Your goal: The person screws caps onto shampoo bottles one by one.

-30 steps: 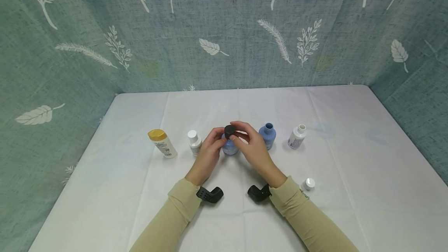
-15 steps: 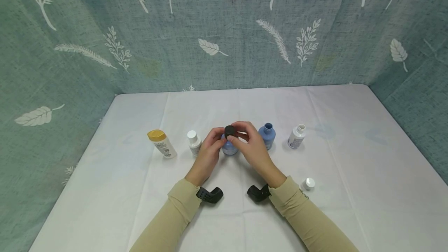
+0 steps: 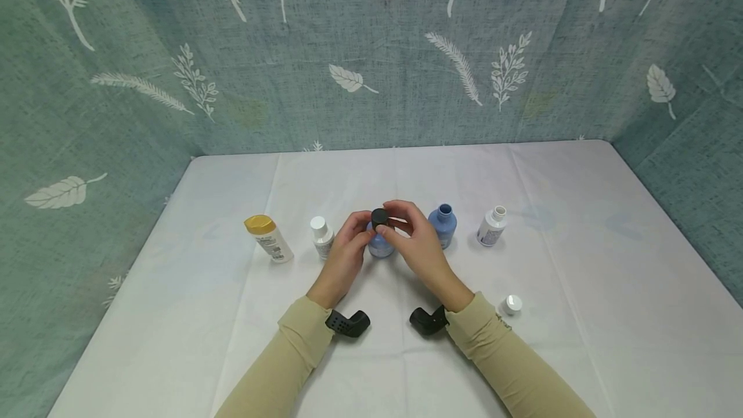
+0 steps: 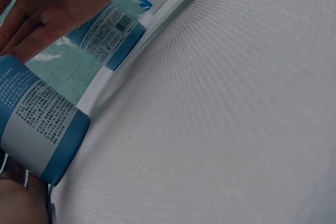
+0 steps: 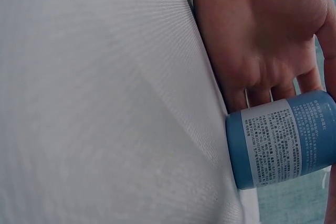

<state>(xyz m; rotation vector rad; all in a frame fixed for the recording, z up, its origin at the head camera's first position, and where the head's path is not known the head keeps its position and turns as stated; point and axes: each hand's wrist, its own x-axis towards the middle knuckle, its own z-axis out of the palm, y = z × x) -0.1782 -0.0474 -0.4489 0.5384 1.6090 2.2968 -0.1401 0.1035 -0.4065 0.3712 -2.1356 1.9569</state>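
In the head view, a blue bottle (image 3: 380, 250) stands upright on the table in the middle, with a black cap (image 3: 380, 217) at its top. My left hand (image 3: 347, 247) holds the bottle from the left side, and its fingers reach behind it in the right wrist view. The thumb and fingers of my right hand (image 3: 424, 247) pinch the black cap. Both wrist views show the printed label of the blue bottle (image 4: 44, 119) and its base on the cloth. My hands hide the bottle's neck, so how the cap sits there cannot be seen.
A second blue bottle (image 3: 444, 228) and a white bottle (image 3: 491, 228), both uncapped, stand to the right. A white cap (image 3: 513, 305) lies by my right sleeve. On the left are a white-capped bottle (image 3: 322, 237) and a yellow-capped bottle (image 3: 269, 238). A leaf-patterned curtain (image 3: 400, 115) surrounds the table.
Both hands stay in place at the blue bottle. The right fingers and the black cap shift only very slightly. Everything else stands as before.
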